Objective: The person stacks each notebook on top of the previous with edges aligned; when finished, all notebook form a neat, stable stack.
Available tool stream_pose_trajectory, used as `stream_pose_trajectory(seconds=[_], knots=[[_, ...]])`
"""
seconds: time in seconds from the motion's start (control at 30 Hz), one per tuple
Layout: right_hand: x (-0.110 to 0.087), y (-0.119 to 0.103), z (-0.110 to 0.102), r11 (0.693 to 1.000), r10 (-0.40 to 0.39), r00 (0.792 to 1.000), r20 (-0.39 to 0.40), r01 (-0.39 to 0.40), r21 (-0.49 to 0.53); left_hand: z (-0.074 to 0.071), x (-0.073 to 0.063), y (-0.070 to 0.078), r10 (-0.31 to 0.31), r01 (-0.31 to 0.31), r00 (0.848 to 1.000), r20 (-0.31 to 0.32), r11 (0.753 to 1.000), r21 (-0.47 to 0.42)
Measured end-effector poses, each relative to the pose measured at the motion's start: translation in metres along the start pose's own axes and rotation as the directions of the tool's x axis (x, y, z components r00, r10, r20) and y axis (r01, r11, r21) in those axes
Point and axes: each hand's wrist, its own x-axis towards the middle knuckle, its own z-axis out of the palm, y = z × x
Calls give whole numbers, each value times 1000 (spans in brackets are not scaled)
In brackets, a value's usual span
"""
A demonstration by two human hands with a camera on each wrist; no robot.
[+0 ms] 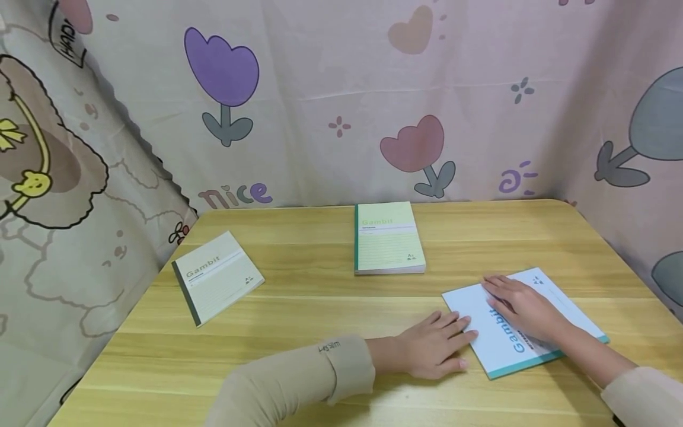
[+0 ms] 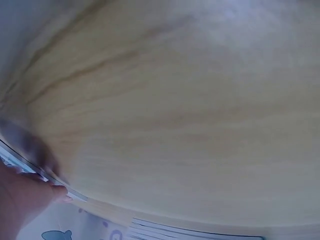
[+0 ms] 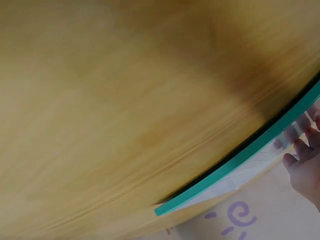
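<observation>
A white-and-blue Gambit notebook point(image 1: 573, 311) with a teal spine lies turned at an angle on the right side of the wooden table. My right hand point(image 1: 525, 308) rests flat on its cover, over part of the lettering. With fingers spread, my left hand point(image 1: 434, 347) lies on the table, its fingertips at the notebook's left edge. In the left wrist view, the left hand point(image 2: 30, 197) appears at the lower left beside the notebook's edge. The right wrist view has the teal spine point(image 3: 240, 155) crossing diagonally, with the right hand point(image 3: 307, 172) beyond it.
A pale green notebook point(image 1: 389, 246) with a green spine lies at the table's back middle. At the left, a cream notebook point(image 1: 221, 281) with a dark spine lies tilted. A printed curtain point(image 1: 320, 71) hangs behind and beside the wooden table point(image 1: 299, 302).
</observation>
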Motion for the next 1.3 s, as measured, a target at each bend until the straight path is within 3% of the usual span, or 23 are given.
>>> stream_pose_trajectory(seconds=[0.23, 0.57, 0.9, 1.3], knots=[[5, 3, -1, 1000, 23, 999, 26, -23, 14, -2, 7, -11, -45, 46, 999, -10, 996, 70], [11, 8, -3, 997, 73, 995, 64, -74, 17, -4, 20, -25, -106, 107, 994, -8, 994, 32], [11, 13, -8, 992, 125, 987, 98, -127, 18, -6, 40, -40, -144, 145, 989, -25, 985, 90], [2, 26, -12, 995, 78, 991, 107, -83, 47, -12, 70, -43, -275, 276, 961, -35, 960, 55]])
